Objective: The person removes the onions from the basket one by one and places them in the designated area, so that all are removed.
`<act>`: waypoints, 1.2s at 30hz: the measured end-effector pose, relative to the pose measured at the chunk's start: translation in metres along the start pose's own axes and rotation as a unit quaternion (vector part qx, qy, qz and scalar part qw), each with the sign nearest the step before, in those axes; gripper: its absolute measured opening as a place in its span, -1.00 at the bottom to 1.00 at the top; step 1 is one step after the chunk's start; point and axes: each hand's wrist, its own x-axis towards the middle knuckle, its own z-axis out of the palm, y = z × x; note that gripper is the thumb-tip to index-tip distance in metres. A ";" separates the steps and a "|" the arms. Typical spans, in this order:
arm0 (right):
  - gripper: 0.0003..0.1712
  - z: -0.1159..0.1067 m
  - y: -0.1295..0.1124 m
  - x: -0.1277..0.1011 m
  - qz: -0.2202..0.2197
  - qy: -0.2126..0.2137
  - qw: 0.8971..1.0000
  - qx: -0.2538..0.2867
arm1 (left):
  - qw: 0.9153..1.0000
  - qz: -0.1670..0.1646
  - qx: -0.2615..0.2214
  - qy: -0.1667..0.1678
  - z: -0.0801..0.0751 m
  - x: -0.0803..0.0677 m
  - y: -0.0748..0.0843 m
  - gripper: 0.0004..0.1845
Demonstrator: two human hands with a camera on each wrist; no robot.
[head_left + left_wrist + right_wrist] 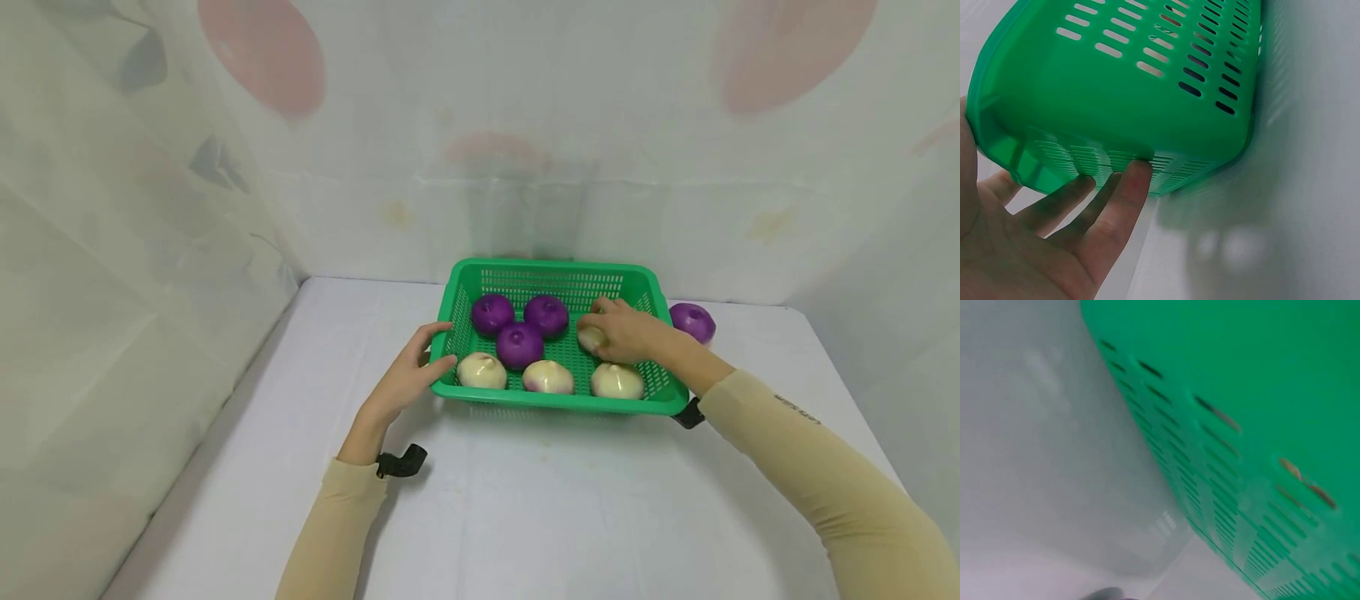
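a: what's nearest the fingers?

b: the left hand braces the green basket at its left wall, fingers fairly straight under the slotted side, thumb on the rim.

a: and past that?

b: the right hand reaches inside, fingers curled over a white onion. it looks light, smooth, rounded, likely to roll, so cupping it from above suits. three purple onions lie left of those fingers, another purple onion outside on the table.

Purple onion on white table
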 end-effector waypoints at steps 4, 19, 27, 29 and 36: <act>-0.48 -0.003 -0.001 -0.001 0.001 0.011 1.000 0.016 | 1.000 -0.001 -0.002 -0.003 0.001 -0.002 0.003 -0.42; -0.50 -0.028 -0.010 -0.024 -0.003 0.056 0.998 0.019 | 1.000 -0.004 -0.002 -0.010 -0.001 0.001 -0.001 -0.37; -0.51 -0.041 -0.016 -0.035 -0.002 0.062 0.998 0.025 | 1.000 -0.002 0.000 -0.006 -0.003 0.010 -0.022 -0.35; -0.50 -0.045 -0.017 -0.039 0.001 0.066 0.997 0.028 | 1.000 0.001 -0.001 -0.005 -0.003 0.010 -0.023 -0.36; -0.48 -0.056 -0.016 -0.055 0.033 0.090 0.994 0.044 | 1.000 0.009 -0.003 -0.006 -0.002 0.008 -0.021 -0.37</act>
